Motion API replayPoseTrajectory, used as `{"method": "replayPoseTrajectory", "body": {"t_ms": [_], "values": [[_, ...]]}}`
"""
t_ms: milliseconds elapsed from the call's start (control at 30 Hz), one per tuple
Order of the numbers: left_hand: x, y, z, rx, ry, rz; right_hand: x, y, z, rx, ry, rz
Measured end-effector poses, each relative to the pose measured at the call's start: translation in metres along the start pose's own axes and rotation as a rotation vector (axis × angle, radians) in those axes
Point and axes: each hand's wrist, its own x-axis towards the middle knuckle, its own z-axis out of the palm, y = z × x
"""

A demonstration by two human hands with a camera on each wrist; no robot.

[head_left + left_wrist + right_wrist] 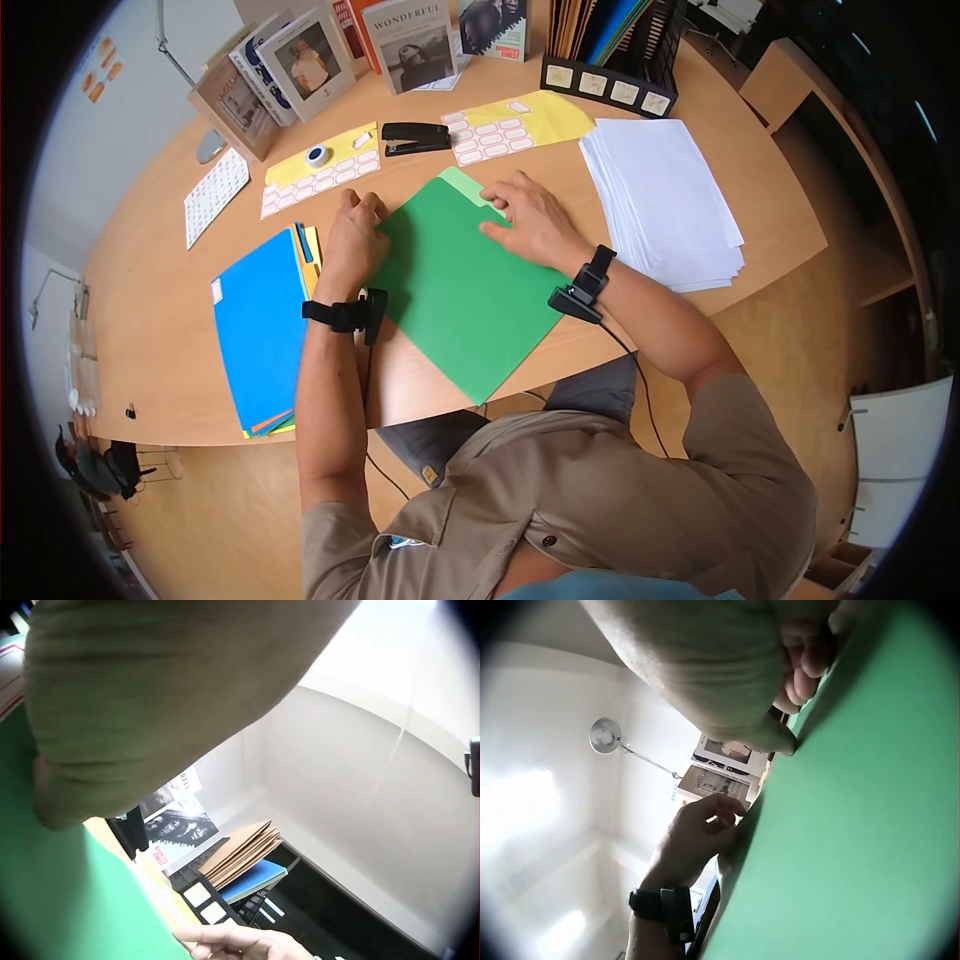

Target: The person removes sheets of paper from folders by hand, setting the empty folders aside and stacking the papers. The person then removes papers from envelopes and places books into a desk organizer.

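In the head view a green folder (pixel 465 290) lies angled on the desk in front of the person, a lighter green tab strip (pixel 466 186) showing along its top. The left hand (pixel 356 242) holds its left edge, thumb and bent fingers meeting there; the right wrist view shows this hand (pixel 694 834) from across the folder (pixel 855 825). At the upper right, the right hand (pixel 535 222) grips the edge beside the tab strip, thumb over the green face and fingers curled at the border. Its fingertips are partly hidden in the right wrist view.
Blue folders (pixel 260 320) are stacked left, white paper (pixel 665 205) right. Behind are a black stapler (pixel 416 138), label sheets (pixel 490 138) on yellow folders (pixel 555 115), a small white roll (pixel 317 156), standing books (pixel 410 50) and a black file rack (pixel 610 90). A keyboard (pixel 216 197) lies far left.
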Motion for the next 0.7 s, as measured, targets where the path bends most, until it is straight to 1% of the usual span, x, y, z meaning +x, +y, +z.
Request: {"method": "replayPoseTrajectory", "body": {"t_ms": [133,233,300,333,400,433,500,533,600,633,700], "values": [[0.0,0.013,-0.01,-0.044,0.015,-0.047,-0.001,-0.002,0.001,-0.021,0.018,0.001],[-0.002,0.022,-0.017,-0.101,-0.006,-0.074,0.0,-0.002,0.001,-0.025,0.019,0.001],[-0.004,0.03,-0.02,-0.194,-0.101,-0.113,0.0,-0.002,0.001,-0.028,0.015,0.005],[-0.005,0.029,-0.019,-0.194,-0.1,-0.113,0.0,-0.001,0.001,-0.021,0.019,-0.001],[-0.006,0.024,-0.012,-0.22,-0.117,-0.039,-0.001,-0.001,0.002,-0.013,0.024,-0.007],[-0.006,0.021,-0.009,-0.219,-0.116,-0.038,-0.001,-0.001,0.002,-0.01,0.024,-0.005],[-0.007,0.015,-0.004,-0.233,-0.06,0.027,-0.001,0.0,0.001,-0.006,0.026,-0.003],[-0.006,0.024,-0.013,-0.233,-0.06,0.029,-0.001,0.001,0.002,-0.003,0.021,0.001],[-0.005,0.047,-0.037,-0.07,-0.367,-0.126,-0.001,0.0,0.001,0.001,0.017,0.003],[-0.006,0.042,-0.033,-0.069,-0.367,-0.125,-0.001,-0.002,-0.001,-0.007,0.014,0.003],[-0.009,0.025,-0.025,-0.102,-0.292,-0.002,0.0,-0.006,-0.007,-0.013,0.015,0.002]]}}
